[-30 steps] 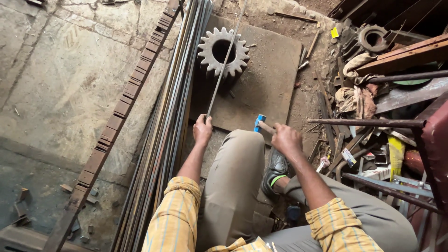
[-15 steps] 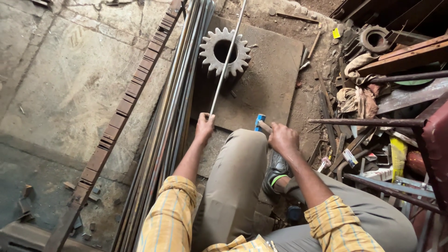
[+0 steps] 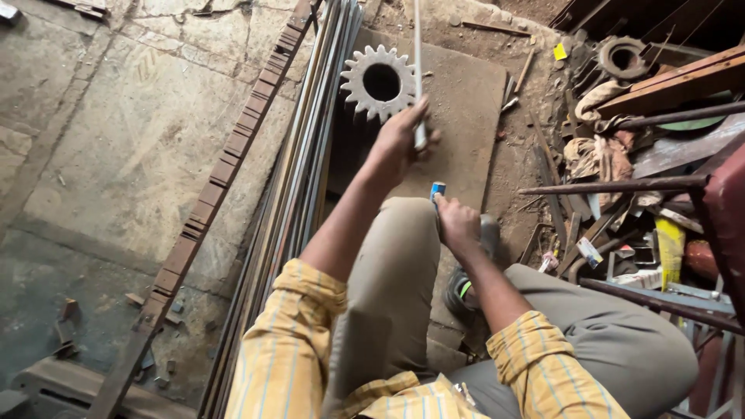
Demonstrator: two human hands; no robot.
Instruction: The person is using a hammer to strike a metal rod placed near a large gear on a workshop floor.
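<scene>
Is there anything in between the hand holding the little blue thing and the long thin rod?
Nothing visible. The right hand with the small blue thing sits on the knee just below the rod, which the left hand grips. Only open air separates them.

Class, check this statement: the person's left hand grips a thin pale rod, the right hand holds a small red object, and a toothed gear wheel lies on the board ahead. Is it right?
One detail is wrong. The small object in the right hand is blue, not red, as the head view shows. The left hand does grip the thin pale rod, and the toothed gear wheel lies on the board ahead.
</scene>
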